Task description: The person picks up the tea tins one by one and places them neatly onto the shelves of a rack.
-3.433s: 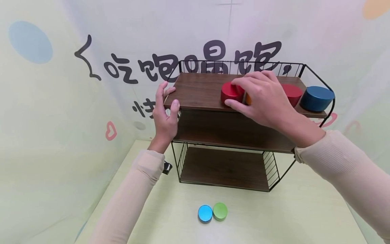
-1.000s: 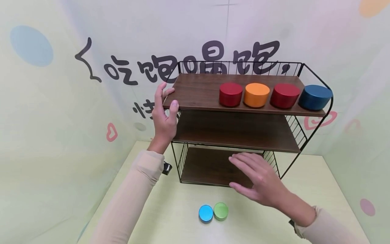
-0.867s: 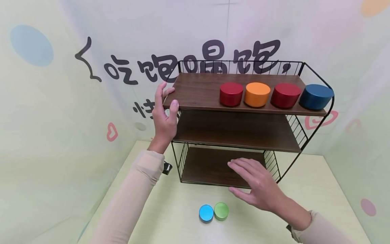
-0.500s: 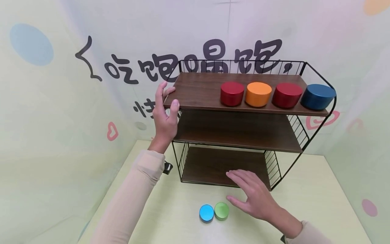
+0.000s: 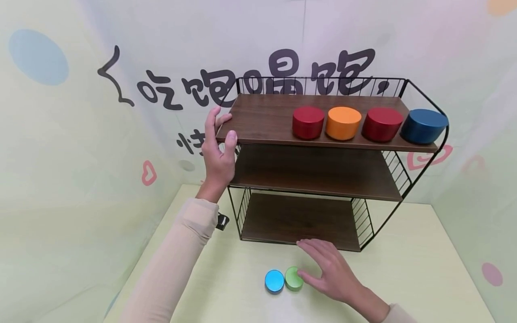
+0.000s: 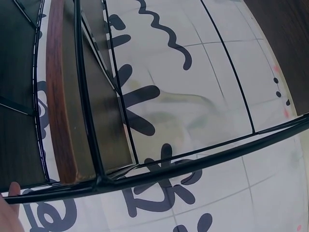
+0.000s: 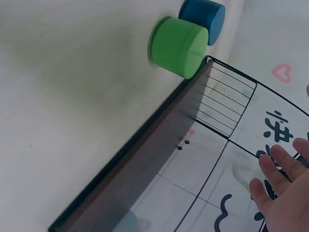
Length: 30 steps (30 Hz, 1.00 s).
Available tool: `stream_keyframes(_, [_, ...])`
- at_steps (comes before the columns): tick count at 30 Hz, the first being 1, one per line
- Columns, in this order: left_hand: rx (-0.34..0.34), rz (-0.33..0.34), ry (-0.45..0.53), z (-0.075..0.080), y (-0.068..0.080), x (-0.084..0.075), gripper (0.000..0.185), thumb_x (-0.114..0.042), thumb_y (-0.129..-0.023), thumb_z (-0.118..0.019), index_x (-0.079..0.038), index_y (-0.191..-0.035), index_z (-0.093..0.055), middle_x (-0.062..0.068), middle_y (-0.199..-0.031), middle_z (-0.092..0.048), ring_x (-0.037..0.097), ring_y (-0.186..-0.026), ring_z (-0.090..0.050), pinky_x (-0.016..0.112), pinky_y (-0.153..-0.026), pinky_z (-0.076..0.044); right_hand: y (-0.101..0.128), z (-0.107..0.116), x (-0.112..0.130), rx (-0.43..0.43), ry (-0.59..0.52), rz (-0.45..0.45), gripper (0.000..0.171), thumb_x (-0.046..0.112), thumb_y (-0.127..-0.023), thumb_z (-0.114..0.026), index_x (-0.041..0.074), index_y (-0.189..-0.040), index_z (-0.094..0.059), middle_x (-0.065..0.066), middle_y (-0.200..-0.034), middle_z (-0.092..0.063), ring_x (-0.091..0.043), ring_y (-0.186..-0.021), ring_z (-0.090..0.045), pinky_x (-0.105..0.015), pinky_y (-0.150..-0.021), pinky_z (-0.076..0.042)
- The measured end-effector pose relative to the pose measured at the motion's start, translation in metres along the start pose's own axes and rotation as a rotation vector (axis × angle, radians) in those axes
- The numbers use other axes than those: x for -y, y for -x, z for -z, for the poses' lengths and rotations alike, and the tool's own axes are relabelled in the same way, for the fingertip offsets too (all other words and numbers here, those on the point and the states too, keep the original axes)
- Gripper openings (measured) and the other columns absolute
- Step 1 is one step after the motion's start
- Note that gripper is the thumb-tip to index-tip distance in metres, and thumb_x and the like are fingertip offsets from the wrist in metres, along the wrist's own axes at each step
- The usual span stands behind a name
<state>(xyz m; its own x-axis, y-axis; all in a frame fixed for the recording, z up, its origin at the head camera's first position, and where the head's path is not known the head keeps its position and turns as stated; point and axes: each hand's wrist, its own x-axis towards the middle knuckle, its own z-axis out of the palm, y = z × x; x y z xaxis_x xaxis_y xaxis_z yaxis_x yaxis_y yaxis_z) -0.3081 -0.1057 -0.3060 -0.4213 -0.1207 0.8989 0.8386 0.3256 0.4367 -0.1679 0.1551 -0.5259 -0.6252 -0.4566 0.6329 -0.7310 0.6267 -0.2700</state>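
While the left hand [image 5: 220, 154] grips the left end of a three-tier rack of dark brown boards and black wire [image 5: 311, 170], the right hand [image 5: 328, 269] reaches low in the head view, wide, with thumb and fingers apart and holding nothing. Its thumb overlaps the lid of a light green round tin [image 5: 292, 282]; whether they touch cannot be told. A bright blue round tin [image 5: 274, 281] stands just beside, to the left. Both are on the pale surface [image 5: 424, 269], in front of the rack's lowest board, with a strip of surface between. More open surface lies right of the hand. Along the top board's front edge sit a dark red tin [image 5: 308, 123], an orange tin [image 5: 343, 124], a second dark red tin and a dark blue tin, the last close by the end rail; bare board runs left to the gripping hand. Half a second ago the right hand was higher, its thumb off the green lid; the tins have kept their places.

In the left wrist view, a fingertip meets the black rail in the lower corner.

In the right wrist view, the green tin partly hides the blue one, and spread fingers show at lower right.
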Motion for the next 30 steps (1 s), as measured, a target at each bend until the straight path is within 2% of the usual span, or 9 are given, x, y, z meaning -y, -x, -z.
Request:
stream_keyframes(4, [-0.006,0.0,0.013,0.001,-0.002,-0.01,0.049,-0.011,-0.091,-0.047,0.011,-0.134,-0.041,0.03,-0.118,-0.062,0.04,-0.118,-0.055,0.033,-0.099,-0.036,0.008,-0.01,0.001,0.015,0.005,-0.022,0.06,0.045,-0.085,-0.073,0.012,-0.133,-0.062,-0.002,-0.128,-0.065,-0.025,-0.117,-0.059,-0.045,-0.097,-0.042])
stream_keyframes(8, [-0.011,-0.022,0.016,0.001,-0.003,-0.009,0.049,-0.01,-0.091,-0.047,0.011,-0.135,-0.041,0.03,-0.117,-0.062,0.042,-0.117,-0.055,0.033,-0.099,-0.036,0.018,-0.023,0.002,0.036,-0.006,-0.056,0.06,0.047,-0.083,-0.074,0.015,-0.132,-0.062,-0.001,-0.129,-0.064,-0.023,-0.119,-0.058,-0.043,-0.097,-0.042])
stream_keyframes(15, [-0.008,-0.025,0.009,0.001,-0.003,-0.009,0.048,-0.01,-0.091,-0.046,0.012,-0.134,-0.041,0.031,-0.117,-0.062,0.042,-0.117,-0.055,0.034,-0.1,-0.035,0.031,-0.046,0.004,0.034,0.004,-0.083,0.065,0.039,-0.071,-0.085,0.013,-0.127,-0.066,-0.003,-0.124,-0.066,-0.022,-0.116,-0.06,-0.043,-0.092,-0.047])
stream_keyframes(30, [-0.001,-0.016,0.017,0.0,-0.001,-0.009,0.049,-0.008,-0.09,-0.046,0.013,-0.134,-0.041,0.031,-0.117,-0.061,0.043,-0.118,-0.054,0.033,-0.1,-0.035,0.055,-0.068,0.004,0.112,0.001,-0.196,0.058,0.039,-0.07,-0.086,0.015,-0.121,-0.069,0.001,-0.12,-0.066,-0.018,-0.111,-0.062,-0.04,-0.087,-0.048])
